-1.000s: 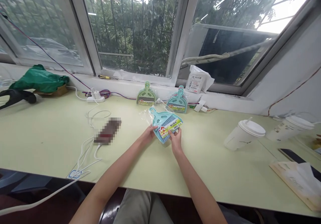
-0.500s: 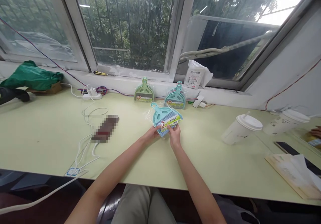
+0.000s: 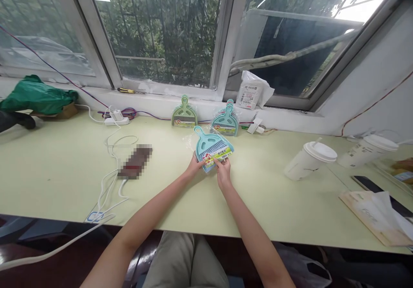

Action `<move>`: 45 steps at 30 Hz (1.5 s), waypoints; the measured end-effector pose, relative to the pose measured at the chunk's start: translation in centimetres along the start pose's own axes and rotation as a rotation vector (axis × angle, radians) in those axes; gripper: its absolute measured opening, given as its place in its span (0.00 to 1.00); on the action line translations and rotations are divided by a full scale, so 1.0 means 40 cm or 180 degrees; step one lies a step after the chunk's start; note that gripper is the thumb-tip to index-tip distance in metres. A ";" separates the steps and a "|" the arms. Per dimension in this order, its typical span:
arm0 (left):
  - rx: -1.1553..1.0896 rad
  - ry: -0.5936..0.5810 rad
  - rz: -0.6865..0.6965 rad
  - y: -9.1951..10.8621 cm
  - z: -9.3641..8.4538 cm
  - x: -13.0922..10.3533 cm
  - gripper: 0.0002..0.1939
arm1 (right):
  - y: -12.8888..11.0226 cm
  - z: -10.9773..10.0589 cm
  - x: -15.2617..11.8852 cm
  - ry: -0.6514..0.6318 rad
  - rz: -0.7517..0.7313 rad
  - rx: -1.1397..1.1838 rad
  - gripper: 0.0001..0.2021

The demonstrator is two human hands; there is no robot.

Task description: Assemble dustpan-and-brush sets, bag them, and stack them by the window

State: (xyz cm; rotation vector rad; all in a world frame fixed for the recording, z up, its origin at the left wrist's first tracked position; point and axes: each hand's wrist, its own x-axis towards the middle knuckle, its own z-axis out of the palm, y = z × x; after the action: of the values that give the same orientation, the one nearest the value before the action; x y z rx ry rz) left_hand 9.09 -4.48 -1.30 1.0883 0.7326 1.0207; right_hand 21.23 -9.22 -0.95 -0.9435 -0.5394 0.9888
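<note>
A light blue dustpan and brush set (image 3: 213, 148) in clear wrap with a yellow-green label is held above the table's middle, its handle pointing up and left. My left hand (image 3: 195, 165) grips its lower left edge, and my right hand (image 3: 223, 170) grips the lower right edge with the thumb on the label. Behind it, a green dustpan set (image 3: 184, 113) and a stack of blue dustpan sets (image 3: 226, 120) lean upright against the wall below the window.
Pale green table (image 3: 258, 206). At left are a pixelated dark object (image 3: 135, 162), white cables, a power strip (image 3: 116, 118) and a green bag (image 3: 37, 96). White cups (image 3: 306, 161), a phone (image 3: 380, 195) and napkins (image 3: 374, 217) are at right. A white packet (image 3: 251, 92) sits on the sill.
The held set has tilted slightly, and more of its label shows. The whole view has shifted a little. At the far right, another person's fingers are no longer visible.
</note>
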 end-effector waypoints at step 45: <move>-0.0341 -0.0131 -0.1117 0.086 -0.200 0.042 0.25 | -0.045 -0.086 0.074 -0.1056 -0.2299 -0.3785 0.20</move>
State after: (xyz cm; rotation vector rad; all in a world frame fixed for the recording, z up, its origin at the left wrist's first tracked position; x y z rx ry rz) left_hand 1.68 0.34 -0.59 0.8489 0.7935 0.7269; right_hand 26.02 -8.45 -1.23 -1.4405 -1.7086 0.0651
